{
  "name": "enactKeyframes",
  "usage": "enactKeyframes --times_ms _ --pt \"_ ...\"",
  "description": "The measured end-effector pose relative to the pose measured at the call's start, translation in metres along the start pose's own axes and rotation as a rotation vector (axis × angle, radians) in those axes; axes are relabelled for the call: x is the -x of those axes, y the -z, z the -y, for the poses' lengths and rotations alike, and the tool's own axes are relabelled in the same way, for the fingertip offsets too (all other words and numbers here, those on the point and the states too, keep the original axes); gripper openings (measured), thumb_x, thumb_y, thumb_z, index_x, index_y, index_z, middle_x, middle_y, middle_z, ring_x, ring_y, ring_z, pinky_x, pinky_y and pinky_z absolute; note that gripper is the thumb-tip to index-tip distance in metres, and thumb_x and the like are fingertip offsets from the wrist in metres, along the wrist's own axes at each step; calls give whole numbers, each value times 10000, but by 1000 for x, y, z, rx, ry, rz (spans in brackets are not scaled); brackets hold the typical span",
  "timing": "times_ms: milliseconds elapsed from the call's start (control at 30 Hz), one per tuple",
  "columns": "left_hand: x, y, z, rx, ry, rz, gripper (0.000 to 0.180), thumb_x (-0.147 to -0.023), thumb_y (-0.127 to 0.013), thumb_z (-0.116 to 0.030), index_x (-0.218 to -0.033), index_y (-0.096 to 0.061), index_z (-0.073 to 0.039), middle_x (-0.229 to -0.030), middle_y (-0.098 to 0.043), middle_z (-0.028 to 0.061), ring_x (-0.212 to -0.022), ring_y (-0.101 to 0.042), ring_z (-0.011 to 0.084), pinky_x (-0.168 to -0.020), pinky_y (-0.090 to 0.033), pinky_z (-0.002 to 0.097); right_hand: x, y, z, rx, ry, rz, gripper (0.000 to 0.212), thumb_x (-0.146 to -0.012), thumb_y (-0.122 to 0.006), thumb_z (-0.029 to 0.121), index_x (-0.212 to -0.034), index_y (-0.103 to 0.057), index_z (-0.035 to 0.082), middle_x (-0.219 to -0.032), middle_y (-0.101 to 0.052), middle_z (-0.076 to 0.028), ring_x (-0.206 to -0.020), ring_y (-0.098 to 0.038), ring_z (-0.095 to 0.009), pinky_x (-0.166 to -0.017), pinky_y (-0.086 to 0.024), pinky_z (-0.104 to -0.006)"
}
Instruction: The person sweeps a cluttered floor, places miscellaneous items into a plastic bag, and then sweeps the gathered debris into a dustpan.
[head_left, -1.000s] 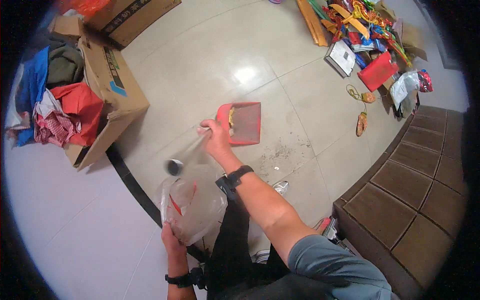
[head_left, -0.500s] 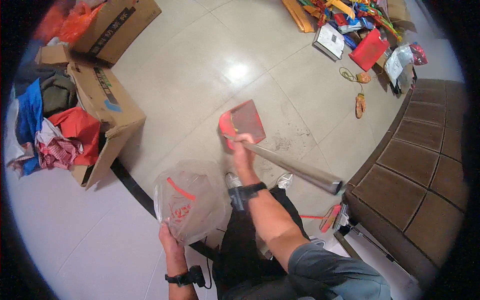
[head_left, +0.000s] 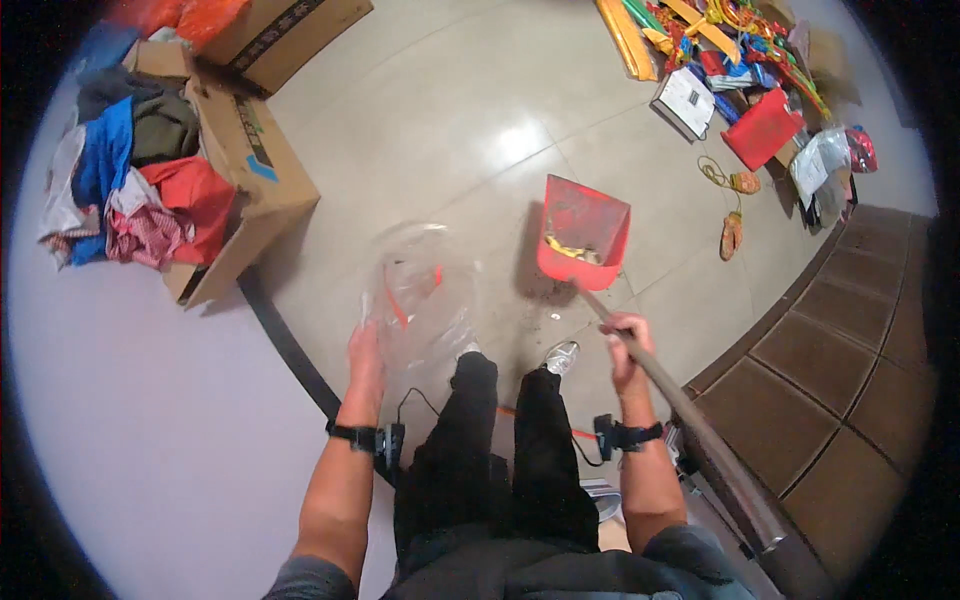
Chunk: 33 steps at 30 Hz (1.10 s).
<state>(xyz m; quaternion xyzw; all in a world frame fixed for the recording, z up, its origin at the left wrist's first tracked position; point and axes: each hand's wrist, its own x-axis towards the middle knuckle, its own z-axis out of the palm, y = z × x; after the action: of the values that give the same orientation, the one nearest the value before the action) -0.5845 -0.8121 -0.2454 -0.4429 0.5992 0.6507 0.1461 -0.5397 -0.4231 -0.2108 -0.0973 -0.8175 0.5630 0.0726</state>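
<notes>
My right hand [head_left: 628, 345] is closed round the long metal handle [head_left: 690, 415] of a red dustpan [head_left: 590, 210]. Its pan is held off the floor with the scoop facing away from me, and a yellow strip and some grey debris lie inside. On the left, my left hand [head_left: 367, 355] grips the edge of a clear plastic bag [head_left: 425, 310] with red bits in it; the fingers are partly hidden by the film. Below and around the pan, dark crumbs of dirt [head_left: 550, 290] are on the tiles.
A cardboard box [head_left: 255, 180] of clothes stands at left. Far right lies a heap of colourful things beside a white box [head_left: 684, 103], a red packet [head_left: 763, 128] and two orange ornaments [head_left: 732, 236] on a cord. A brown tiled ledge [head_left: 790, 380] runs along the right.
The dustpan has swung right and turned, its scoop now facing away with the debris visible. My right arm has moved to the right; the bag in my left hand has shifted rightward and upward.
</notes>
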Motion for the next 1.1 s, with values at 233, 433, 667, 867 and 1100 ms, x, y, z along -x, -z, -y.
enactKeyframes --times_ms 233,433,667,867,1100 --pt "13 -81 1 -58 -54 28 281 -853 -499 -255 -983 -592 -23 -759 -498 -23 -676 -442 87 -600 -365 246 -3 132 84 155 -30 -39 100 -776 -471 96 -748 -442 4 -758 -509 -112 -709 -516 -182 -664 -489 -334" --pt "60 -139 -6 -131 -91 168 307 -875 -469 -236 -1071 -540 -9 -905 -531 32 -817 -481 120 -705 -393 266 -1 265 182 59 36 86 218 -772 -529 207 -682 -430 35 -644 -469 -77 -620 -453 -170 -555 -426 -287" --pt "72 -174 39 -261 -224 255 321 -897 -454 -247 -1101 -510 -5 -933 -549 43 -844 -492 138 -743 -415 279 -3 353 292 -29 33 182 364 -758 -617 289 -566 -406 61 -484 -403 -23 -448 -403 -159 -431 -414 -295" --pt "103 -213 51 -439 -367 492 325 -897 -442 -219 -1159 -493 -33 -883 -523 -10 -790 -457 103 -700 -403 253 12 394 326 -153 31 198 364 -696 -636 286 -490 -447 53 -403 -404 -38 -385 -433 -183 -373 -347 -280" --pt "141 -224 67 -440 -486 729 301 -906 -432 -193 -1151 -494 -29 -902 -525 -16 -813 -472 105 -717 -406 255 -21 396 301 -185 -109 336 329 -720 -589 250 -535 -410 44 -434 -384 -52 -417 -420 -184 -376 -463 -362"
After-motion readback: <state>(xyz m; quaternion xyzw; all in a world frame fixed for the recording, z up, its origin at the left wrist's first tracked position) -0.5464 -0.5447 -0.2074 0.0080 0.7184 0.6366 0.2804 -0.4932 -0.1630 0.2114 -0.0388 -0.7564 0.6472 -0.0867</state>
